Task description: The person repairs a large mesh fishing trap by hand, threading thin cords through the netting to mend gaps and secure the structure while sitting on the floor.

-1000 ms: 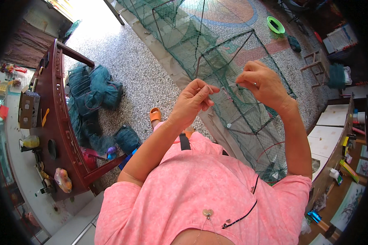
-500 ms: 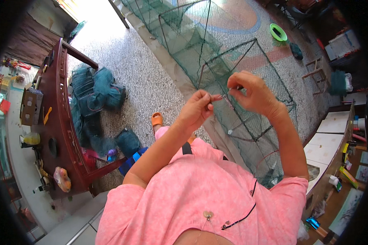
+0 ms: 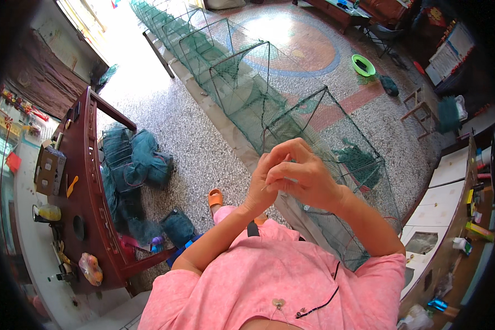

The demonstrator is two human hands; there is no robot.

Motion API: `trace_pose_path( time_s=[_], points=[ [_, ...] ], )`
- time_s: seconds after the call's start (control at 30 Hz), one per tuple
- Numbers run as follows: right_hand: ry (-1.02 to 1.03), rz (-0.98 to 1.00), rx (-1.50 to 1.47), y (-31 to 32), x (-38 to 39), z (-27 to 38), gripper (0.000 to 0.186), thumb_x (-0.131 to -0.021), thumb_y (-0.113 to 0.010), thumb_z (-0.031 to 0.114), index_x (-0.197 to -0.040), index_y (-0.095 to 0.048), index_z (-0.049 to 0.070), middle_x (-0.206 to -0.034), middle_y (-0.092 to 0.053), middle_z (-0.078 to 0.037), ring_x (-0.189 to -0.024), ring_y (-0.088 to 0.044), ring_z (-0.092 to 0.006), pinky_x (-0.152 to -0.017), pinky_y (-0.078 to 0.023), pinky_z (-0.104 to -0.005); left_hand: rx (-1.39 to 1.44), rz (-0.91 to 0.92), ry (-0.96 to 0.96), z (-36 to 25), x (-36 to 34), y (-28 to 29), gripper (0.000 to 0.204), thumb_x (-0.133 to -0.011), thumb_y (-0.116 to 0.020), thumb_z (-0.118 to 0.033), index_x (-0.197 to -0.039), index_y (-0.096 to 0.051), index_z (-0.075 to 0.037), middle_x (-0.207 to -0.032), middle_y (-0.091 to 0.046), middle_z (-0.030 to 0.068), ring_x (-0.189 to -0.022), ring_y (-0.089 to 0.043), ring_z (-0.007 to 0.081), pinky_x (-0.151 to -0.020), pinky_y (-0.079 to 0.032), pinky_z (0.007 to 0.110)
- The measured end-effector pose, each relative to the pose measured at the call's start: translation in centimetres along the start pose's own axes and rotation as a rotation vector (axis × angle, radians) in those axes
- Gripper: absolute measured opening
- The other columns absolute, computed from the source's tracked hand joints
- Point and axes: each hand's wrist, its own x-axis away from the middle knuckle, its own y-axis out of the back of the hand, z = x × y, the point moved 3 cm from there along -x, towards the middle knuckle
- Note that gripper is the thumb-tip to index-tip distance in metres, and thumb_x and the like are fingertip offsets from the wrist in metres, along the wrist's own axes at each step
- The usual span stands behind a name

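My left hand [image 3: 260,190] and my right hand [image 3: 311,179] meet in front of my chest, with fingers bent and pinched close together. A thin, pale sliver, perhaps a needle or a thread end, shows by the right fingertips; what the left fingers hold is hidden behind the right hand. Just beyond and below them stretches a long green mesh net trap [image 3: 247,113] with dark square frames, running from my right side to the far left. A darker green bunch of netting [image 3: 360,165] lies inside the nearest section, right of my right hand.
On the left, a dark red wooden table frame [image 3: 96,192] stands near heaped blue-green nets [image 3: 143,159]. A bright green basin [image 3: 363,65] and a wooden stool [image 3: 419,110] are at the far right. A white-topped cabinet [image 3: 432,198] stands close on my right.
My hands, apart before, have come together and nearer to my body. The view has tilted up, showing more of the net's far end. Dark green netting now shows in the nearest section.
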Motion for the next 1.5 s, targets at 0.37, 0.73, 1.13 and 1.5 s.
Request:
trace_pose_path(
  time_s=[0.37, 0.73, 1.13, 1.5],
  points=[
    [0.050, -0.480, -0.340, 6.2, -1.3, 3.3, 0.015, -0.096, -0.043, 0.013, -0.100, -0.034, 0.002, -0.074, -0.058, -0.010, -0.064, -0.057, -0.0128, -0.064, -0.048, -0.0243, -0.568, 0.166, -0.457, -8.2, -1.1, -2.4, 0.010, -0.083, -0.050, 0.007, -0.090, -0.051, 0.001, -0.087, -0.049, 0.0126, -0.073, -0.052, 0.0287, -0.064, -0.044, 0.030],
    [-0.021, -0.569, -0.900, 12.0, -4.7, 6.1, 0.020, -0.099, -0.038, 0.022, -0.093, -0.040, 0.004, -0.061, -0.043, -0.003, -0.043, -0.038, -0.0104, -0.038, -0.039, -0.0226, -0.422, 0.132, -0.325, -6.4, -1.4, -2.6, 0.010, -0.087, -0.046, 0.007, -0.093, -0.053, 0.002, -0.089, -0.050, 0.0064, -0.071, -0.055, 0.0124, -0.064, -0.048, 0.023],
    [0.162, -0.461, -0.952, 16.5, -5.0, 8.2, 0.017, -0.099, -0.032, 0.013, -0.088, -0.038, 0.001, -0.061, -0.036, -0.004, -0.040, -0.028, -0.0068, -0.033, -0.023, -0.0155, -0.140, 0.114, -0.153, -4.5, -2.1, -2.4, 0.020, -0.085, -0.048, 0.010, -0.101, -0.052, -0.002, -0.088, -0.052, 0.0015, -0.080, -0.053, 0.0084, -0.071, -0.047, 0.022],
    [-0.015, -0.385, -0.725, 16.5, -3.1, 5.3, 0.022, -0.095, -0.042, 0.013, -0.075, -0.043, 0.005, -0.066, -0.044, -0.005, -0.050, -0.037, -0.0094, -0.050, -0.036, -0.0217, -0.125, 0.167, -0.142, -6.3, -1.7, -1.3, 0.010, -0.089, -0.058, -0.011, -0.088, -0.064, -0.004, -0.098, -0.050, 0.0018, -0.081, -0.050, 0.0077, -0.066, -0.041, 0.021]
  ],
)
